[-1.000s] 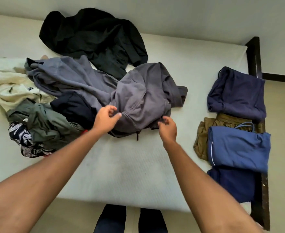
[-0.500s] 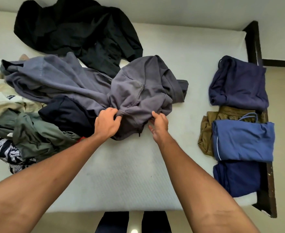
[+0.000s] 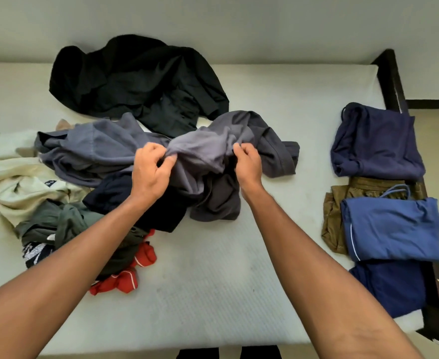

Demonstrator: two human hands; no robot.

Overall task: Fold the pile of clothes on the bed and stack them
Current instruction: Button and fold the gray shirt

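A crumpled grey garment (image 3: 203,149) lies across the middle of the white mattress (image 3: 213,294). My left hand (image 3: 151,172) pinches a bunched fold of it and my right hand (image 3: 247,161) grips the cloth a little to the right, lifting it off the bed. Left of it sprawls the unfolded pile: a cream garment (image 3: 13,182), an olive one (image 3: 57,224), a dark navy one (image 3: 109,193), a red one (image 3: 127,273) and a black-and-white patterned piece (image 3: 37,252). A black garment (image 3: 135,79) lies behind.
Folded clothes sit along the mattress's right side: a navy piece (image 3: 376,143), a brown one (image 3: 335,224), a blue one (image 3: 392,229) and a dark blue one (image 3: 392,288). A dark wooden bed frame (image 3: 392,79) borders the right edge. A wall stands behind.
Both hands have risen from the garment's near hem to its middle and gathered the grey cloth upward. A red garment now shows at the pile's near edge.
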